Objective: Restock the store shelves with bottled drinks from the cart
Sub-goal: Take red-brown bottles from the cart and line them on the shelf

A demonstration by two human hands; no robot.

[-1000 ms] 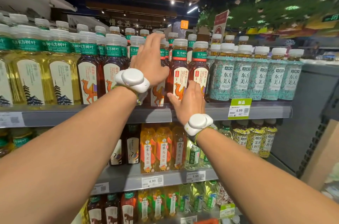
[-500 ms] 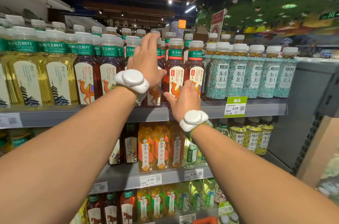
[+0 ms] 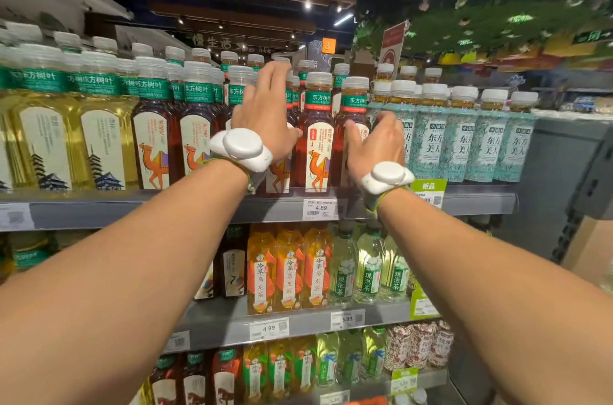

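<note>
Dark-brown tea bottles [image 3: 315, 132] are standing on the top shelf [image 3: 132, 209] at frame centre. The left hand [image 3: 262, 119] is lying flat against one, fingers straight. The right hand [image 3: 378, 146] is curling round the rightmost brown bottle [image 3: 355, 101], just beside the teal-labelled bottles [image 3: 464, 142].

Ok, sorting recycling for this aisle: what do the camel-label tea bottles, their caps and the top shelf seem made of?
Camel-label tea bottle: likely clear glossy plastic, since the dark tea shows through its shiny wall. Its cap: whitish plastic, matte-looking. Top shelf: probably grey painted metal, judging by its thin, smooth, straight edge.
</note>
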